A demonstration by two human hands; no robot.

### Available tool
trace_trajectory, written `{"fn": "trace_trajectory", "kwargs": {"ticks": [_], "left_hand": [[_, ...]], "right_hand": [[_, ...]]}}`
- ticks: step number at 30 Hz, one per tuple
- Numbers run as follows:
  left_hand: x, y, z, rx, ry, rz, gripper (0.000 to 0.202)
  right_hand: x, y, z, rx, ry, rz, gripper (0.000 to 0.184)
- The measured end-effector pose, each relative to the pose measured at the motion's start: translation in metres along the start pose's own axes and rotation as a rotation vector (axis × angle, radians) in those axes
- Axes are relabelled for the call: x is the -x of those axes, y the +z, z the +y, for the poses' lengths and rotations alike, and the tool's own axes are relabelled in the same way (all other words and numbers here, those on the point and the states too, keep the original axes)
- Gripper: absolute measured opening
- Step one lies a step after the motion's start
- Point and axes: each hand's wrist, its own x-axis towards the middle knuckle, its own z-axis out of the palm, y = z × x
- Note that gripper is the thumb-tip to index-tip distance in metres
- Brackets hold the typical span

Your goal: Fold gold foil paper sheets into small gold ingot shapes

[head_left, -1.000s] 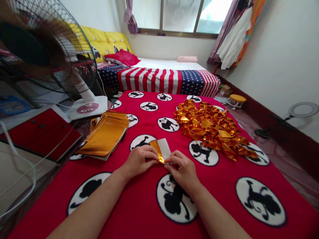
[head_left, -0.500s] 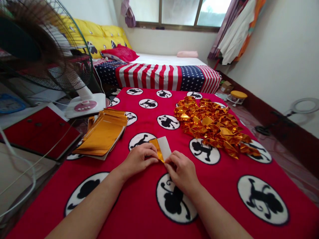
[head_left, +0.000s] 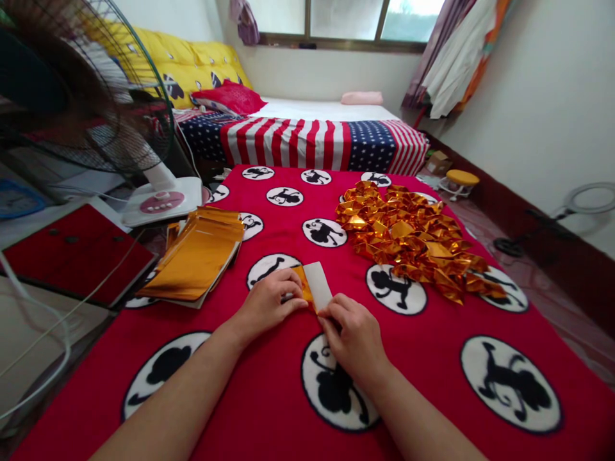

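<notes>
Between my two hands, over the middle of the red cloth [head_left: 269, 397], is a partly folded sheet of gold foil paper [head_left: 318, 285], its pale back showing on the right and a gold strip on the left. My left hand [head_left: 273, 299] grips the gold left side, fingers curled. With thumb and fingers pinched, my right hand [head_left: 353, 330] holds the near lower corner. A stack of flat gold foil sheets [head_left: 196, 256] lies to the left. On the right spreads a heap of folded gold foil pieces [head_left: 408, 237].
A standing fan [head_left: 161, 200] is at the left behind the stack, beside a dark red panel [head_left: 72, 256] and a loose white cable [head_left: 62, 346]. Past the cloth's far edge is a bed [head_left: 307, 144]. A yellow stool [head_left: 461, 178] stands on the floor at right.
My left fingers have shifted slightly on the gold strip, and less of it shows now. Both hands stay on the paper. The view has tilted a little.
</notes>
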Motion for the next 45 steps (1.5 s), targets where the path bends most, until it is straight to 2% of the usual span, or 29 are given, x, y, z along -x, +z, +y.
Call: {"fn": "trace_trajectory", "kwargs": {"ticks": [8,15,27,45], "left_hand": [[-0.001,0.002,0.003,-0.022,0.007,0.014,0.012],[-0.001,0.001,0.008,-0.04,-0.017,0.008,0.014],[-0.002,0.004,0.008,-0.035,-0.035,0.036,0.016],[-0.001,0.007,0.008,-0.015,-0.087,0.066,0.017]], "right_hand": [[0.003,-0.002,-0.003,0.002,-0.015,0.002,0.015],[-0.001,0.001,-0.002,-0.007,0.061,0.014,0.009],[-0.007,0.007,-0.008,0.078,0.152,0.069,0.014],[-0.01,0.008,-0.011,0.092,0.189,0.066,0.013]]}}
